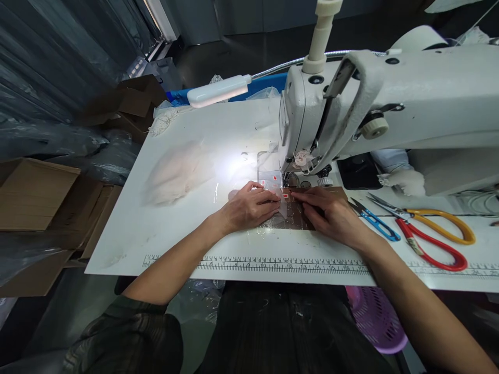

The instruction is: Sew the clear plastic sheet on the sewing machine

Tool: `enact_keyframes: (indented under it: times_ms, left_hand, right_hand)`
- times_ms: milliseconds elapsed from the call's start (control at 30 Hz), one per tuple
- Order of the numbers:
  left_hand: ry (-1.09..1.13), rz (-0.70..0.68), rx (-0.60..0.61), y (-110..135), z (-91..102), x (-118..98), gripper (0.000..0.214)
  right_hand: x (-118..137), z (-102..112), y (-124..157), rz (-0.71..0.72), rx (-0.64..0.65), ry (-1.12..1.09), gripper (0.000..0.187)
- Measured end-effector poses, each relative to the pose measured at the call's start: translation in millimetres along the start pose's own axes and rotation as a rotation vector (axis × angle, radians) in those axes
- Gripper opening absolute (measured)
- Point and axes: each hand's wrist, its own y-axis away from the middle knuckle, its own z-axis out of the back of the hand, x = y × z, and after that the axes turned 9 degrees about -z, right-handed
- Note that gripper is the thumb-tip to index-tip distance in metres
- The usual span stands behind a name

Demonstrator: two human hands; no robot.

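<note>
Both hands lie flat, fingers together, pressing a small clear plastic piece [281, 206] (red marks on it) onto the white table [187, 228]: left hand [249, 206], right hand [329, 214]. Just beyond stands the sewing machine [351, 109]; thread snips [375, 221] and scissors [429, 231] lie right.

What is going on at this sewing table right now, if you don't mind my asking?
A person sits at a white sewing machine, both hands flat on a small clear piece before the needle. The left hand presses its left side, the right hand its right. Scissors and blue snips lie to the right.
</note>
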Motion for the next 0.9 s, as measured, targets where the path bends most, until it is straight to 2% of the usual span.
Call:
enact_keyframes:
  times_ms: [167, 333, 500, 667, 800, 900]
  left_hand:
    - [0.006, 0.020, 0.016, -0.6, 0.8, 0.4, 0.012]
    - [0.002, 0.001, 0.022, -1.6, 2.9, -0.9, 0.013]
    - [-0.009, 0.006, 0.043, -0.6, 3.4, -2.9, 0.016]
    - [0.001, 0.020, 0.044, -2.8, 8.6, -4.9, 0.015]
    - [-0.042, 0.157, -0.028, -6.3, 10.2, -5.3, 0.017]
    - [-0.074, 0.243, -0.030, -6.6, 6.6, -4.3, 0.020]
  right_hand:
    - [0.4, -3.7, 0.5, -0.034, -0.028, 0.048, 0.037]
    - [0.0, -4.1, 1.9, -0.013, 0.001, 0.086, 0.039]
    - [1.0, -4.6, 4.2, 0.077, 0.072, 0.136, 0.041]
    - [1.9, -8.0, 3.1, 0.167, 0.052, 0.241, 0.035]
    - [4.4, -8.2, 3.0, 0.162, 0.058, 0.310, 0.034]
    - [5.9, -8.5, 3.7, 0.167, 0.062, 0.347, 0.034]
